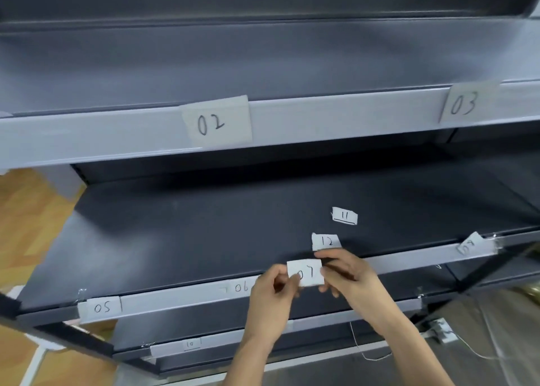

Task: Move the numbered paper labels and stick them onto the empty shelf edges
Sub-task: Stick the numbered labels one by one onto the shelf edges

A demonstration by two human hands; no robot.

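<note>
Now, at the smooth grey metal shelf's front edge (175,298), just right of the stuck paper label 06 (241,288), the left hand (271,293) pinches the left end of the small white rectangular paper label 07 (306,273). The right hand (349,277) pinches its right end. The label's long axis runs along the edge, numerals upright.

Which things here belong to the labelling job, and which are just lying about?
Job: label 07 in left hand and right hand; label 12; label 11; shelf edge.
Lying about: white plug; wood floor.
</note>
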